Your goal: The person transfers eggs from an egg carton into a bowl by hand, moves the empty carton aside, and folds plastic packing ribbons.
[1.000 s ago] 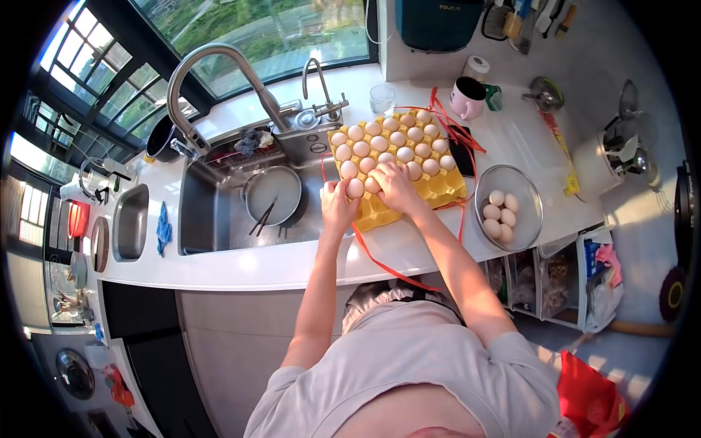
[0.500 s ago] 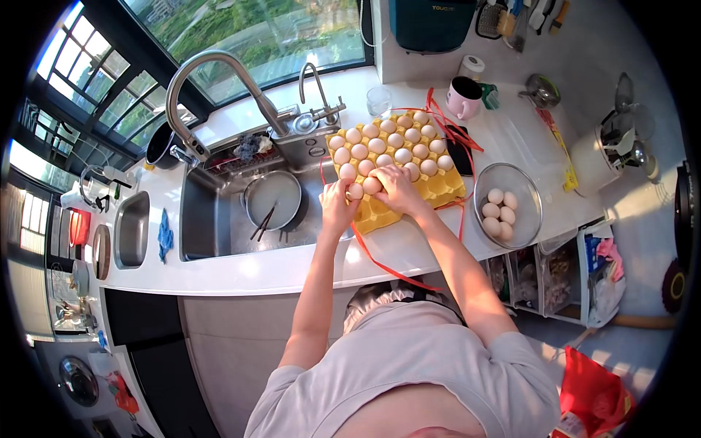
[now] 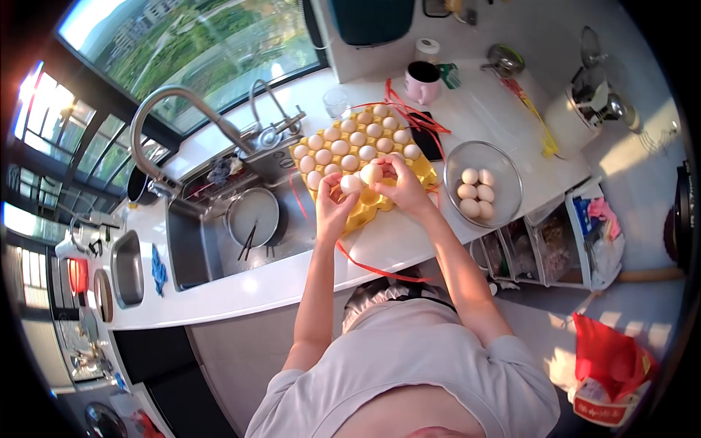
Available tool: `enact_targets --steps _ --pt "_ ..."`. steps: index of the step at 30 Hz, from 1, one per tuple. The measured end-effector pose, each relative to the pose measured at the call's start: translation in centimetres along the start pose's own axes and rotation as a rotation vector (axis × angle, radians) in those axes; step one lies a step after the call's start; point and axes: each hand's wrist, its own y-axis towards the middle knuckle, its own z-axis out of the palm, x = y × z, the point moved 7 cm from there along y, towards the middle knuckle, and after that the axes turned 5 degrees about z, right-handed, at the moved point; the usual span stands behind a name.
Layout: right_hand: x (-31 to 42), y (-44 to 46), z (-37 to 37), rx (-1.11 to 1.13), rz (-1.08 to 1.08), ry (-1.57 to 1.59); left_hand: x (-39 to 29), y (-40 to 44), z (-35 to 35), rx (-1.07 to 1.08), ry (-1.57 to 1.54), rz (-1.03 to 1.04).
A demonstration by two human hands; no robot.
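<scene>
A white egg (image 3: 351,184) is pinched in the fingers of my left hand (image 3: 334,209), above the near left part of the yellow egg tray (image 3: 372,208). Close beside it, my right hand (image 3: 406,191) grips another egg (image 3: 371,174), with thumb and fingers around its side. I cannot tell whether the two eggs touch. Several rows of eggs (image 3: 340,147) fill the far part of the tray, while cups along its near edge hold none. To the right stands a clear glass bowl (image 3: 512,182) with several eggs (image 3: 467,191) inside.
Left of the tray is a sink (image 3: 191,255) holding a pot (image 3: 253,217) with chopsticks. Red ribbon (image 3: 376,271) trails around the tray. Behind stand a glass (image 3: 336,102) and a pink mug (image 3: 422,86); a dark phone (image 3: 426,137) lies by the tray.
Both hands have lifted an egg up from the near rows of the tray. The whole view has shifted and turned slightly with my head.
</scene>
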Motion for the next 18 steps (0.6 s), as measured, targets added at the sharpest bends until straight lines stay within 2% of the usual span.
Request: enact_targets --steps 4,6,9,12,15,18 --pt "1.6 -2.2 -5.9 -0.092 0.104 0.061 0.6 1.0 6.2 0.153 -0.14 -0.108" --pt "1.6 -3.9 -9.3 -0.185 0.094 0.099 0.8 1.1 9.8 0.254 -0.111 -0.106" --pt "2.3 -6.4 -14.4 -0.317 0.087 -0.039 1.0 1.1 15.2 0.399 -0.035 -0.146" --pt "3.7 -8.6 -19.3 -0.413 0.19 -0.389 1.0 1.8 19.5 0.514 0.334 -0.055" --pt "3.6 -10.0 -23.0 -0.481 0.192 -0.767 0.8 2.4 22.8 0.581 0.579 0.301" --pt "3.1 -10.7 -24.6 -0.438 0.193 -1.171 1.6 2.6 25.2 0.615 0.732 0.529"
